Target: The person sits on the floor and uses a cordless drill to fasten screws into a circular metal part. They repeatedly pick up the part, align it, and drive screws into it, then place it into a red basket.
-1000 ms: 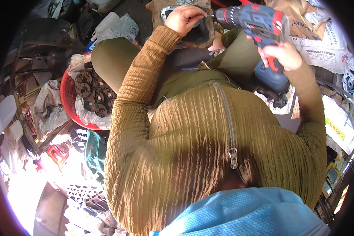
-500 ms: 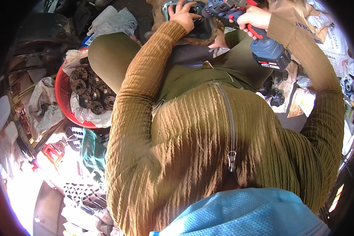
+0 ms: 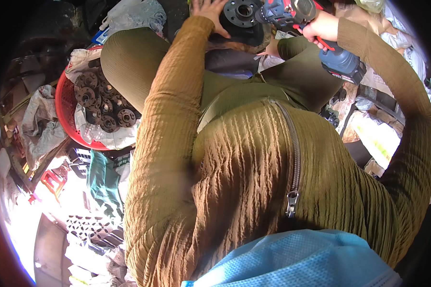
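My right hand (image 3: 322,27) is wrapped round the red-and-black handle of a blue-grey cordless drill (image 3: 278,12). The drill's nose points left, close to a round dark metal flange (image 3: 243,11) with holes around a central hub. Whether the nose touches the flange I cannot tell. The flange rests on a dark block (image 3: 246,38) at the top edge. Just left of it, my left hand (image 3: 211,13) is open with spread fingers, holding nothing; the upper edge cuts off some of its fingertips.
Left of my knee stands a red plastic basket (image 3: 62,105) with several dark metal flanges (image 3: 107,106). Clear plastic bags (image 3: 139,19) lie beyond the knee. Papers and bags (image 3: 376,136) clutter the right side. My foot (image 3: 272,49) is beneath the drill.
My left hand has moved left and off the workpiece, uncovering the round flange. The drill in my right hand has shifted slightly right. The view has also shifted a little.
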`<move>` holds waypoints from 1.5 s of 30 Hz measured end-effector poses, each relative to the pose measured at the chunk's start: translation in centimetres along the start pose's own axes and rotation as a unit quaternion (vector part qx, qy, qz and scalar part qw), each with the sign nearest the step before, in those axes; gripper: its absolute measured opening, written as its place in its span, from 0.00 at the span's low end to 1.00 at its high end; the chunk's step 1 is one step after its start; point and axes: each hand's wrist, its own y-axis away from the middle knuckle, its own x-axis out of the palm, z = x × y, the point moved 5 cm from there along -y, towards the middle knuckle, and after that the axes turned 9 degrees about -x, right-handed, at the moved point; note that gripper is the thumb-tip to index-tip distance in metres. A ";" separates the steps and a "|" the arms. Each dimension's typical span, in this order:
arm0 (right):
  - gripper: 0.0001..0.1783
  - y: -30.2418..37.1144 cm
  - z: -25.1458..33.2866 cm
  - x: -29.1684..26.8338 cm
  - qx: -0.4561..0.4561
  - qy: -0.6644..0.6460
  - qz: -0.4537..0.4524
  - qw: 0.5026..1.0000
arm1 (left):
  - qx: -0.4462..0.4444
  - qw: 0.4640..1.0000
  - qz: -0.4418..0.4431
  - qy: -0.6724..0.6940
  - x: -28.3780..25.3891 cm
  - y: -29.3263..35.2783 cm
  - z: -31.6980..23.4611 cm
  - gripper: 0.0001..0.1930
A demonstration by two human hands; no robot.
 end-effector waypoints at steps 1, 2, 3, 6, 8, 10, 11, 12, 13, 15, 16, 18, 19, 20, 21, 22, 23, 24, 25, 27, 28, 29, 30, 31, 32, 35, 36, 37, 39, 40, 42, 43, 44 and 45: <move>0.08 -0.2 0.1 0.1 0.012 0.031 -0.007 0.999 | 0.007 0.998 -0.031 0.051 0.2 -0.1 -0.3 0.65; 0.08 -0.2 0.3 0.2 0.014 0.025 -0.011 1.000 | 0.013 0.993 -0.059 0.102 0.5 -0.1 -0.5 0.65; 0.08 -0.2 0.4 0.2 0.016 0.019 -0.015 1.000 | 0.020 0.984 -0.088 0.153 0.7 -0.3 -0.7 0.65; 0.08 -0.4 0.7 0.3 0.014 0.006 -0.006 1.000 | 0.020 0.969 -0.159 0.189 1.4 -0.8 -0.9 0.63; 0.07 -0.6 0.7 0.1 0.014 0.013 -0.004 1.000 | 0.025 0.965 -0.182 0.189 1.9 -1.1 -0.9 0.61; 0.06 -0.8 0.5 0.1 0.018 0.032 -0.009 0.999 | 0.034 0.962 -0.195 0.186 2.4 -1.3 -0.9 0.60; 0.05 -1.1 0.5 0.1 0.016 0.023 0.000 1.000 | 0.040 0.962 -0.198 0.183 2.5 -1.4 -0.9 0.59; 0.05 -1.3 0.6 0.2 0.012 0.013 0.008 1.000 | 0.048 0.962 -0.203 0.178 2.5 -1.5 -1.0 0.59; 0.05 -1.5 0.7 0.3 0.009 0.003 0.015 1.000 | 0.046 0.962 -0.205 0.176 2.6 -1.5 -0.9 0.59; 0.06 -1.8 0.5 0.1 0.036 0.057 0.005 0.998 | 0.046 0.961 -0.210 0.172 2.5 -1.5 -1.0 0.59; 0.06 -1.8 0.5 0.1 0.050 0.083 -0.001 0.995 | 0.040 0.964 -0.208 0.163 2.4 -1.5 -1.0 0.59; 0.06 -1.6 0.7 0.4 0.042 0.034 -0.013 0.998 | 0.026 0.968 -0.206 0.143 2.3 -1.4 -1.0 0.59; 0.06 -1.3 0.7 0.6 0.038 0.009 -0.019 0.999 | 0.018 0.969 -0.205 0.137 2.4 -1.3 -1.0 0.58; 0.06 -1.1 0.8 0.9 0.026 -0.019 -0.024 0.999 | 0.010 0.970 -0.207 0.131 2.4 -1.3 -0.9 0.58; 0.07 -0.8 0.8 1.4 0.015 -0.046 -0.028 0.998 | 0.002 0.970 -0.209 0.125 2.6 -1.3 -0.9 0.58; 0.07 -0.3 0.7 2.0 0.004 -0.076 -0.032 0.997 | 0.013 0.966 -0.233 0.114 2.7 -1.1 -1.1 0.54; 0.10 -0.4 0.7 2.5 0.023 -0.057 -0.007 0.998 | 0.025 0.960 -0.261 0.102 2.7 -1.0 -1.1 0.50; 0.11 0.1 0.8 2.6 0.001 -0.062 0.002 0.998 | 0.037 0.951 -0.295 0.086 2.7 -0.9 -1.2 0.47; 0.10 0.5 1.0 2.7 -0.042 -0.088 -0.028 0.995 | 0.040 0.958 -0.271 0.090 3.2 -1.3 -1.1 0.53; 0.09 1.8 0.7 2.8 -0.072 -0.150 -0.046 0.985 | 0.025 0.973 -0.217 0.078 4.0 -1.9 -0.8 0.66; 0.09 2.8 0.5 2.8 -0.082 -0.163 -0.038 0.983 | 0.042 0.975 -0.199 0.093 3.8 -2.4 -0.6 0.65; 0.09 4.1 -0.1 2.8 -0.078 -0.208 -0.056 0.973 | 0.041 0.979 -0.181 0.089 3.9 -2.5 -0.3 0.65; 0.09 5.9 -0.4 2.9 -0.131 -0.278 -0.081 0.948 | 0.051 0.982 -0.154 0.093 3.8 -2.6 -0.2 0.64; 0.10 7.4 -1.3 3.2 -0.119 -0.321 -0.105 0.933 | 0.043 0.990 -0.104 0.088 3.5 -3.2 0.4 0.56; 0.12 9.1 -1.7 3.6 -0.151 -0.357 -0.123 0.914 | 0.090 0.985 -0.083 0.120 2.6 -3.7 0.9 0.50; 0.23 12.4 -3.2 4.3 -0.169 -0.390 -0.140 0.894 | 0.087 0.981 0.019 0.170 -0.2 -6.7 3.3 0.28; 0.25 13.3 -3.7 4.6 -0.165 -0.398 -0.150 0.890 | -0.024 0.985 0.016 0.169 -0.7 -8.3 4.5 0.20; 0.27 13.7 -4.1 5.0 -0.158 -0.407 -0.152 0.887 | -0.048 0.970 -0.113 0.210 -1.9 -9.4 4.4 0.13; 0.32 14.2 -4.9 5.4 -0.148 -0.428 -0.161 0.877 | -0.008 0.970 -0.208 0.124 -2.6 -11.7 3.0 0.12; 0.32 14.5 -5.3 5.6 -0.140 -0.423 -0.171 0.879 | -0.009 0.971 -0.209 0.117 -2.3 -12.9 2.3 0.12; 0.33 14.7 -6.2 6.0 -0.136 -0.424 -0.190 0.875 | -0.041 0.986 -0.158 0.033 -1.2 -15.3 1.7 0.13; 0.33 14.6 -6.9 6.2 -0.110 -0.417 -0.205 0.879 | -0.051 0.989 -0.138 -0.007 -0.9 -16.4 1.3 0.13; 0.33 14.7 -7.3 6.3 -0.118 -0.424 -0.209 0.873 | -0.065 0.989 -0.131 -0.035 -0.5 -17.2 1.0 0.13; 0.33 14.9 -7.7 6.6 -0.111 -0.432 -0.210 0.870 | -0.081 0.987 -0.123 -0.061 -0.2 -17.8 0.9 0.14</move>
